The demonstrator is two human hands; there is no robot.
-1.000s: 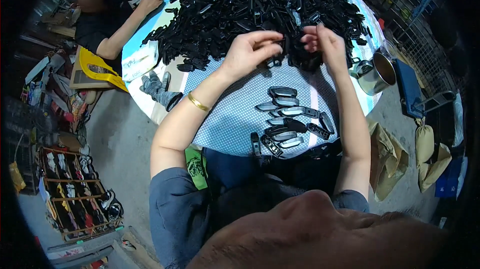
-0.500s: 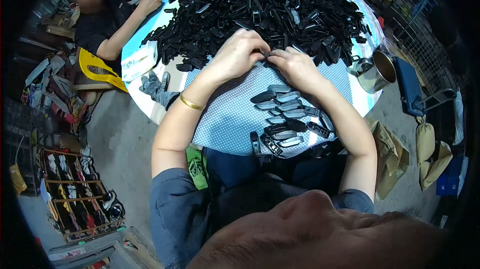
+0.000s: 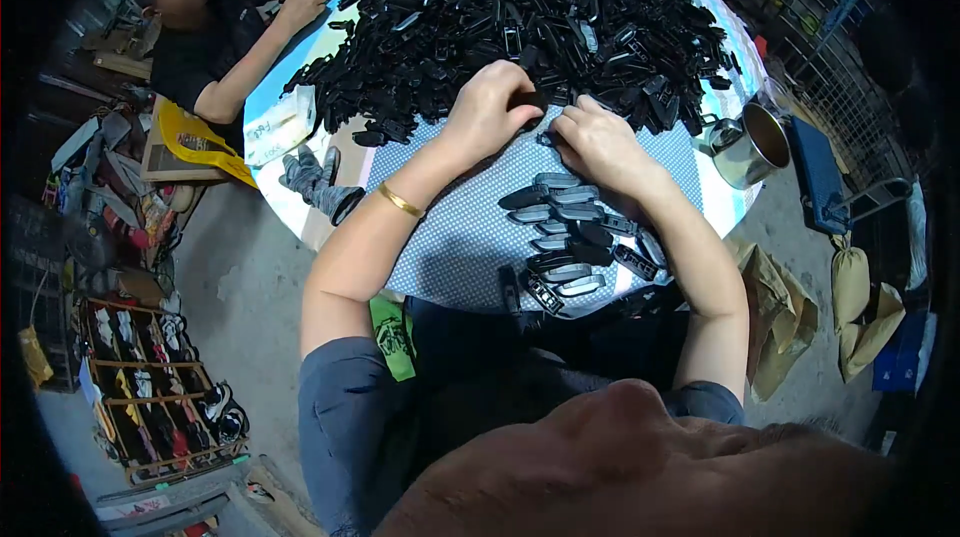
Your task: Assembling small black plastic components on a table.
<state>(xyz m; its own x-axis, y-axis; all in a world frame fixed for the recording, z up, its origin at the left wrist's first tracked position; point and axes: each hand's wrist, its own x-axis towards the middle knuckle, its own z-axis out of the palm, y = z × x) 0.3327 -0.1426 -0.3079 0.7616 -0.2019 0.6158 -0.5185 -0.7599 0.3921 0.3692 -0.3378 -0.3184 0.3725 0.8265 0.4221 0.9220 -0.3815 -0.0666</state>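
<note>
Small black plastic part (image 3: 532,100), pinched between both hands at heap's (image 3: 540,17) near edge, mostly hidden.

Black plastic parts (image 3: 540,17); blue dotted tablecloth (image 3: 470,237) (white dots); gold bangle (image 3: 400,201).

bare forearms, left hand (image 3: 492,107) and right hand (image 3: 597,142) uncovered, left wrist wearing a thin gold bangle (image 3: 400,200), short blue-grey sleeves (image 3: 335,407) showing at both shoulders, dark apron-looking cloth (image 3: 520,357) hanging over the lap
</note>
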